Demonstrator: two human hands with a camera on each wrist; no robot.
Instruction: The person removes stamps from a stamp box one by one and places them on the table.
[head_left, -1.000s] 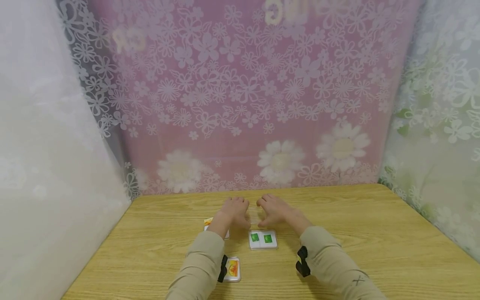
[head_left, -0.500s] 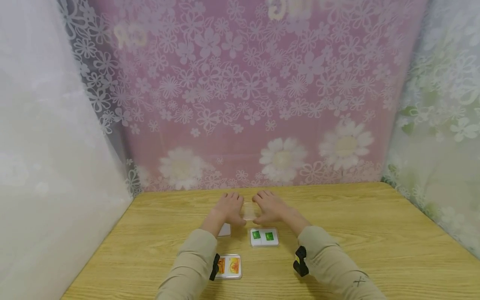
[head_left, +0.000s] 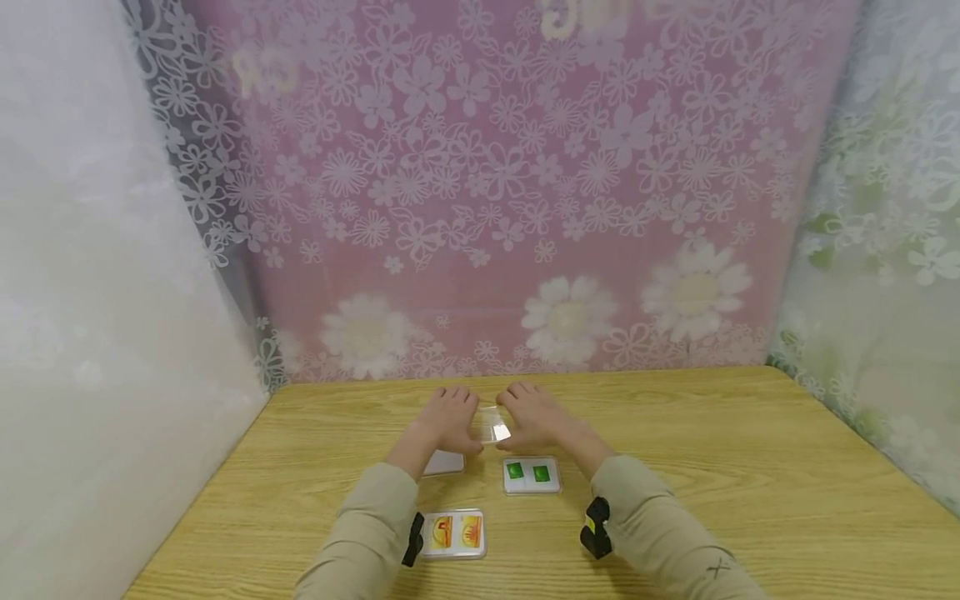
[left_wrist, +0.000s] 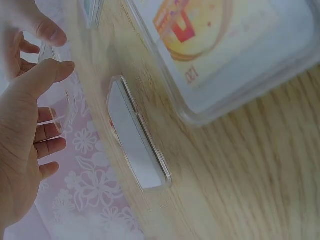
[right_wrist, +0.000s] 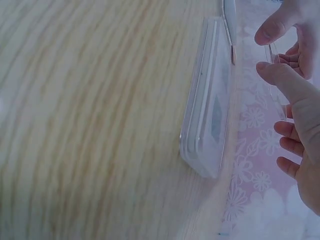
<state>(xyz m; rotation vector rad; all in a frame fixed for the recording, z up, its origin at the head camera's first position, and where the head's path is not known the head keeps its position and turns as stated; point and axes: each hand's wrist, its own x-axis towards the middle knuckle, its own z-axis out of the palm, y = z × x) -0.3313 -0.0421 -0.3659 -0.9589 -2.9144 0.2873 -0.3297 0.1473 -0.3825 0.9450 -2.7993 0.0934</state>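
Both hands hold a clear plastic lid [head_left: 492, 425] between them, over the far middle of the table. My left hand [head_left: 450, 419] pinches its left side, thumb on the near edge and fingers at the far one. On the opposite side, my right hand [head_left: 531, 417] grips it the same way. Close below the left wrist lies a white-filled clear case [head_left: 446, 463], partly covered by the forearm. Nearer the right hand is a clear case with two green pictures [head_left: 532, 475]. A third case, with two orange-yellow pictures [head_left: 454, 533], lies beside the left sleeve.
The wood-grain table [head_left: 675, 467] reaches back to a pink flowered curtain [head_left: 480, 208]. Pale sheets hang at the left and right sides. A black wrist strap [head_left: 597, 529] sits at the right sleeve, another at the left.
Both hands have shifted left with the clear lid and come closer together on it. The left forearm has moved left, uncovering more of the orange-yellow case. An orange-yellow card by that arm is now hidden.
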